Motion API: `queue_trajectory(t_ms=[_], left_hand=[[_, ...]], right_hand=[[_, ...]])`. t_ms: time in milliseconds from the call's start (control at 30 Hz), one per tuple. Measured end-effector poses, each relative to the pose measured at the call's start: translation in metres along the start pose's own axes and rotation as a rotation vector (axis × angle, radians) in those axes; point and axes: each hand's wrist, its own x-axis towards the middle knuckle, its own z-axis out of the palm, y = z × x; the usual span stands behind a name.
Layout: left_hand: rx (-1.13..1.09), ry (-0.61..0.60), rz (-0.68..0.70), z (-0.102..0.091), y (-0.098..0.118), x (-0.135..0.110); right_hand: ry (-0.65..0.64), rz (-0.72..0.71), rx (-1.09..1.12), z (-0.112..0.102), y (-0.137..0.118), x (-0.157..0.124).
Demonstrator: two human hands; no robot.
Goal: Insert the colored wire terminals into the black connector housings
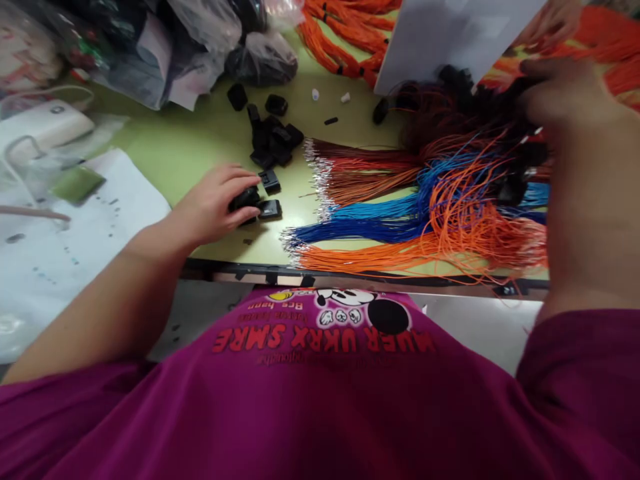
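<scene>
Left grip (215, 203): narrow, thumb and fingers curled round a black block (245, 198); whether it is lifted or resting on the table (200, 143), cannot tell. Two more blocks (271, 209) lie just beyond the fingertips. A heap of blocks (273, 140) lies farther from the body; no wire seen in any of these.

To the right, near the held block but apart from it: wires (360, 230) laid in rough colour groups (brown and red, light blue, dark blue, orange), silver tips (320, 177) facing the left grip. Judged: sorting by colour largely done; these tips carry no blocks, so the left-side blocks look unused and the work partway.

Right grip (557, 93): toward the wires' other end, beside a dark clump (455, 83). Blurred; cannot tell if it holds anything. Black pieces (513, 189) sit among the wires here; whether joined to them, unclear.

Farther out: white board (445, 40), tilted; another person's hand (555, 23) by its edge; tied orange bundles (345, 33) at the back.
</scene>
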Motion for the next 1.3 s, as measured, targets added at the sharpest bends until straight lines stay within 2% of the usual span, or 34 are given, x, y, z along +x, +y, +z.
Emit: queue_trajectory(t_ms=[33,67,100,133,167,200,233,267,300,333,400,467,567,667,733,933,1033,1133,1200,1300], left_hand=[[0.009,0.013,-0.019,0.001,-0.002,-0.009],[0.003,0.019,-0.027,0.003,-0.004,-0.017],[-0.005,0.041,-0.042,0.006,-0.006,-0.023],[-0.014,0.082,-0.041,0.010,-0.007,-0.028],[-0.008,0.097,-0.045,0.013,-0.008,-0.032],[0.001,0.099,-0.051,0.017,-0.009,-0.034],[0.013,0.099,-0.058,0.020,-0.010,-0.036],[0.025,0.104,-0.067,0.023,-0.010,-0.037],[0.035,0.117,-0.077,0.026,-0.011,-0.037],[0.044,0.126,-0.089,0.028,-0.011,-0.036],[0.068,0.125,-0.117,0.030,-0.010,-0.033],[0.106,0.121,-0.117,0.030,-0.008,-0.028],[0.162,0.134,-0.023,0.032,-0.003,-0.016],[0.200,0.087,0.045,0.035,0.004,-0.003],[0.215,0.049,0.039,0.037,0.008,0.003],[0.236,0.042,-0.031,0.035,0.016,0.003],[0.102,0.070,-0.077,0.031,0.017,-0.008],[-0.046,0.173,-0.138,0.030,0.019,-0.022],[-0.122,0.230,-0.187,0.031,0.020,-0.031],[-0.190,0.252,-0.242,0.032,0.021,-0.038]], right_hand=[[0.026,0.019,0.039,-0.009,-0.012,-0.010],[0.129,-0.036,0.060,-0.016,-0.028,-0.025],[0.234,-0.120,0.096,-0.020,-0.048,-0.044],[0.259,-0.250,0.134,-0.022,-0.070,-0.067],[0.103,-0.429,0.186,-0.021,-0.093,-0.093],[-0.118,-0.663,0.211,-0.017,-0.116,-0.120],[-0.296,-0.824,0.217,-0.010,-0.138,-0.147],[-0.406,-0.929,0.176,-0.002,-0.155,-0.171],[-0.469,-0.969,0.100,0.006,-0.169,-0.192],[-0.509,-0.960,0.017,0.015,-0.179,-0.209],[-0.480,-0.907,-0.062,0.031,-0.186,-0.231],[-0.426,-0.853,-0.056,0.043,-0.182,-0.239],[-0.340,-0.813,0.053,0.053,-0.173,-0.241],[-0.238,-0.786,0.190,0.055,-0.169,-0.242],[-0.179,-0.747,0.262,0.053,-0.168,-0.244],[-0.184,-0.541,0.383,0.046,-0.168,-0.244],[-0.198,-0.618,0.371,0.049,-0.171,-0.244],[-0.202,-0.715,0.348,0.055,-0.176,-0.247],[-0.185,-0.728,0.356,0.059,-0.179,-0.249],[-0.174,-0.711,0.391,0.061,-0.184,-0.252]])
